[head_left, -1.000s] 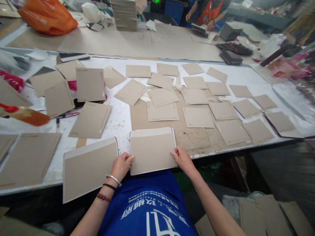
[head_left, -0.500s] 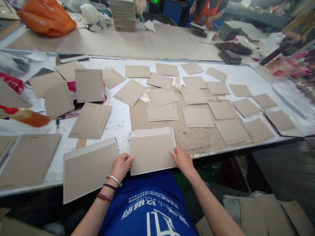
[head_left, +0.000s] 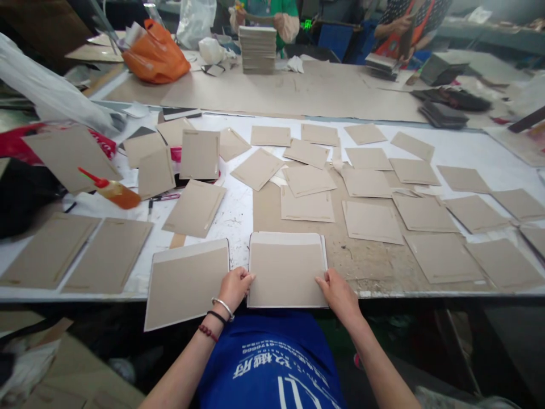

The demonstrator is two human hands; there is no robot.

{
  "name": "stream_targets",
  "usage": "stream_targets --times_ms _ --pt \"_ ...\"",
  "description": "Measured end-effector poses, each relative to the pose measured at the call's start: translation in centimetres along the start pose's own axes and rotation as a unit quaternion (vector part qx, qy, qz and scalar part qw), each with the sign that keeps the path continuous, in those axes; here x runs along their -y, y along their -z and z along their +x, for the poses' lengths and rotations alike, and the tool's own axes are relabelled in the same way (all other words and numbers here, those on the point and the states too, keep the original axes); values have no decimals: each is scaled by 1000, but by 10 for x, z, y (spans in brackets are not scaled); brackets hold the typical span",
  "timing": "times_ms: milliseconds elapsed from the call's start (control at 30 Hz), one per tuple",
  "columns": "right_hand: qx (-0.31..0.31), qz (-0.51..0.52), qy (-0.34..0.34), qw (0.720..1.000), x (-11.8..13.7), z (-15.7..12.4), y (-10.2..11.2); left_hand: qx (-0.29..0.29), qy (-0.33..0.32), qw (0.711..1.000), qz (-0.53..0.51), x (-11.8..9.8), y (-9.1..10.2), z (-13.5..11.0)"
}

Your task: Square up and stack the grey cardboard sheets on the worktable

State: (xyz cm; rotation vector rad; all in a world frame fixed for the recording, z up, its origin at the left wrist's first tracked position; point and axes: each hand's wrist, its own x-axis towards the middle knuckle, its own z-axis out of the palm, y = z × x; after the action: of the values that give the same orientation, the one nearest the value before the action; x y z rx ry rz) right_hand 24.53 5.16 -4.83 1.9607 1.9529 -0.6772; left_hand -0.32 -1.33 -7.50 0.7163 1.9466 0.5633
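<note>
Closest to us, over a blue printed apron (head_left: pixel 272 363), our left hand (head_left: pixel 235 289) sits half-closed, its fingers curled around the lower left side of a rectangular grey-brown cardboard panel with a white edging (head_left: pixel 286 270), while our right hand (head_left: pixel 338 294) is half-closed on its lower right corner. We have hold of this panel between them, right at the near edge of the white worktable (head_left: pixel 236 227). The step in hand looks like squaring or checking this lined panel, and the next move seems to call for an even grip so that it stays flat. Just beside our left hand lies a matching white-edged cardboard panel (head_left: pixel 186 284), tilted on the table edge. Ahead of our hands, plain tan card pieces (head_left: pixel 309 180) lie in loose rows on a brown card sheet (head_left: pixel 361 261). Further left stands an orange glue bottle with a red nozzle (head_left: pixel 116 195). Beyond the table rises a stack of finished boards (head_left: pixel 257 50), and a co-worker's hands (head_left: pixel 398 28) work far off.
</note>
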Motion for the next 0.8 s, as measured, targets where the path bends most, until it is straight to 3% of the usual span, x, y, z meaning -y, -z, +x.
stream_targets --times_ms 800 --pt "-31 -5 6 999 -2 -2 -7 37 14 996 -76 -1 5 0"
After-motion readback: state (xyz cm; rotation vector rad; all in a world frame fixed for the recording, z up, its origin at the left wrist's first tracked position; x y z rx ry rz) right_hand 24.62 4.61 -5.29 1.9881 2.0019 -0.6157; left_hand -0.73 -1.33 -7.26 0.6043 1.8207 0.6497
